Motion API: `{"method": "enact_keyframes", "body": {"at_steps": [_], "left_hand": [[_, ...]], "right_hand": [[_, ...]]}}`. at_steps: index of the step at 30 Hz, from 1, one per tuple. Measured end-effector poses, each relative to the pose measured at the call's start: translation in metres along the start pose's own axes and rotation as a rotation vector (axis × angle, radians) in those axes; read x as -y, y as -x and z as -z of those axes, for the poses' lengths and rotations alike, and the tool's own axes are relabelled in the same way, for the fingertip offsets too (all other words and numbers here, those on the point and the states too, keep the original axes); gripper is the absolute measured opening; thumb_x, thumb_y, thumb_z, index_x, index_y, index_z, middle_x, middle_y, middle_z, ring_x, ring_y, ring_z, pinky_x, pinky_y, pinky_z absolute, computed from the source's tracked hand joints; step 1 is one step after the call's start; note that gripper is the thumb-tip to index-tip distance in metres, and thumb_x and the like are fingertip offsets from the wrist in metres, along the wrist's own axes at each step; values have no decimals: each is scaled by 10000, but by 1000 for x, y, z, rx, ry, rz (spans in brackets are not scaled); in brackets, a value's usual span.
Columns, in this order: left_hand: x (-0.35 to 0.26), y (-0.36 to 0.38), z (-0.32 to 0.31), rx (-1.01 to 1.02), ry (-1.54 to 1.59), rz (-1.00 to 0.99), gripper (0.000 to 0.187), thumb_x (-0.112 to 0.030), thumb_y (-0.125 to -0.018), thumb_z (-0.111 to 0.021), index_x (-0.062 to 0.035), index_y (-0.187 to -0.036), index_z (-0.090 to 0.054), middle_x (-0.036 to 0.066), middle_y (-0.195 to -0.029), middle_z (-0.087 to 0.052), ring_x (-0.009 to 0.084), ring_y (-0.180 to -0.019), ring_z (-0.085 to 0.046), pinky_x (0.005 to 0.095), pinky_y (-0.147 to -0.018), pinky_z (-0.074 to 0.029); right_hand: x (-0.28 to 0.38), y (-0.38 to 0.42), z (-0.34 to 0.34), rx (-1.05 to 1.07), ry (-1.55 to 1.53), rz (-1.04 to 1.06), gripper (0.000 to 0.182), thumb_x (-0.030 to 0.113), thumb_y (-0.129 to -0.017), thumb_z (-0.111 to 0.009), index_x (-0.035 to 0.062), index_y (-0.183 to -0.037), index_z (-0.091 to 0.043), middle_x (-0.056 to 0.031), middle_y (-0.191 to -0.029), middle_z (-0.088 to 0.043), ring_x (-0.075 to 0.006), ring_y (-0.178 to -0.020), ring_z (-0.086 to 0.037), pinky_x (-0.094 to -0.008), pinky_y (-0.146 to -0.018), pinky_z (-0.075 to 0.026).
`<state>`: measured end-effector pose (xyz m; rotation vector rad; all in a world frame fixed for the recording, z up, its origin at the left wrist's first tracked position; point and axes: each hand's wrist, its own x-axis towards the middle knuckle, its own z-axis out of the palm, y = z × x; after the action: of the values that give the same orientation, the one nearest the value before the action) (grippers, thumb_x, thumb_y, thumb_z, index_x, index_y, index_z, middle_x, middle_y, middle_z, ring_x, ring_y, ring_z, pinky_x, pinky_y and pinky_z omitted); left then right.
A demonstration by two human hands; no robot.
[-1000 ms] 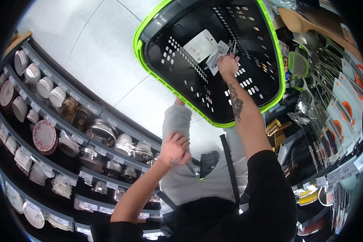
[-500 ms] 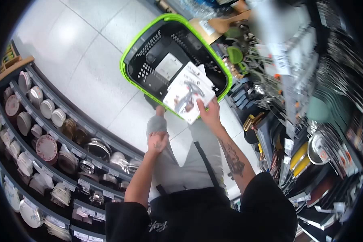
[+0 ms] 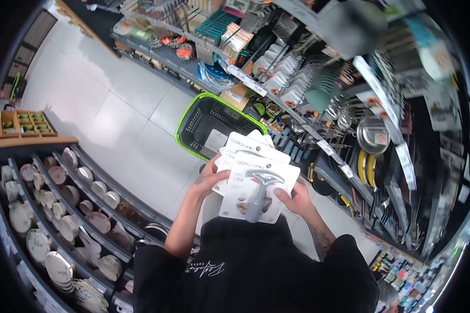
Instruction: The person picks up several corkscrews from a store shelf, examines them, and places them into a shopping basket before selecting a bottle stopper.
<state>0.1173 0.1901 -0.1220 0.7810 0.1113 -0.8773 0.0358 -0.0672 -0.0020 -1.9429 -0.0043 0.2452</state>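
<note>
Both hands hold a fanned stack of white carded packs in front of my chest. On the front pack (image 3: 258,182) shows a grey T-shaped utensil, perhaps a peeler, with print beside it. Another pack (image 3: 230,151) of similar design sticks out behind it. My left hand (image 3: 210,176) is closed round the left edges of the rear packs, thumb on top. At the right edge of the front pack, my right hand (image 3: 296,197) pinches it with the thumb over the card. Beyond the packs, a black basket with a green rim (image 3: 181,122) stands on the floor, a white card (image 3: 216,141) inside.
Shelves of plates and bowls (image 3: 58,268) line the left side. To the right, racks hold hanging utensils, a round steel strainer or pan (image 3: 372,135) and price strips (image 3: 248,81). Pale floor tiles (image 3: 117,117) run between them. A wooden box (image 3: 26,122) sits at far left.
The packs have risen from the basket toward my chest. My left hand has left my knee and now grips the packs too. The view has shifted, showing more shelving beyond the basket.
</note>
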Motion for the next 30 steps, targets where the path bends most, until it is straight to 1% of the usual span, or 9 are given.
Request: {"method": "enact_keyframes", "body": {"at_steps": [2,6,8,10,12,15,23,26,30], "left_hand": [[2,11,-19,-6,26,-10,739,-104,-760,-765,-11,-1383,-379,123,-1224,-595,220,-1091,-611,360,-904,-528],[31,23,-44,85,170,-86,662,-94,-791,-702,-16,-1370,-391,148,-1256,-573,246,-1118,-601,382,-909,-535],[56,26,-57,-39,291,-29,685,-75,-769,-699,-17,-1375,-384,162,-1275,-556,261,-1109,-608,388,-895,-548],[81,23,-68,98,164,-56,617,-148,-836,-631,-3,-1379,-376,165,-1313,-510,255,-1179,-542,379,-979,-464],[102,25,-100,46,136,-65,607,-159,-844,-619,-2,-1378,-376,165,-1316,-505,253,-1185,-532,377,-987,-451],[129,27,-153,-28,35,-100,594,-174,-856,-601,1,-1377,-376,164,-1320,-498,251,-1195,-517,375,-998,-432],[141,76,-250,-128,-582,-146,563,-215,-889,-553,7,-1375,-376,160,-1330,-479,246,-1222,-477,369,-1030,-380],[140,103,-268,-189,-784,-119,554,-230,-901,-535,9,-1374,-376,159,-1333,-472,243,-1232,-462,366,-1041,-360],[150,113,-240,-236,-873,-38,542,-266,-923,-493,14,-1372,-377,155,-1338,-458,238,-1247,-428,359,-1059,-319]], "right_hand": [[6,17,0,-56,-130,-5,304,121,-839,-669,-18,-1105,-618,-171,-1102,-621,-316,-1012,-603,-357,-901,-457],[29,47,12,-130,108,204,346,142,-874,-632,-21,-1174,-576,-176,-1261,-489,-306,-1168,-491,-368,-979,-394],[29,69,17,-181,127,257,358,149,-891,-613,-23,-1200,-559,-177,-1305,-445,-298,-1218,-447,-375,-1003,-372],[24,95,23,-300,-247,111,359,155,-924,-565,-43,-1223,-537,-192,-1350,-398,-299,-1259,-397,-392,-1037,-333],[9,121,33,-415,-291,157,341,146,-953,-530,-39,-1240,-522,-164,-1296,-477,-249,-1193,-479,-365,-998,-389],[12,158,50,-531,-1052,56,315,134,-985,-486,-6,-1267,-509,-75,-1128,-619,-139,-1009,-606,-294,-868,-495],[-22,259,123,-777,-1117,101,297,142,-985,-488,-8,-1238,-530,-88,-1103,-638,-138,-969,-626,-296,-835,-517],[-34,292,139,-707,-1044,-110,258,150,-976,-513,8,-1185,-567,-63,-1009,-669,-95,-814,-647,-248,-699,-538],[-41,321,120,-370,-959,-326,377,74,-921,-559,25,-1291,-504,-60,-1093,-636,-93,-951,-610,-245,-788,-515]]}}
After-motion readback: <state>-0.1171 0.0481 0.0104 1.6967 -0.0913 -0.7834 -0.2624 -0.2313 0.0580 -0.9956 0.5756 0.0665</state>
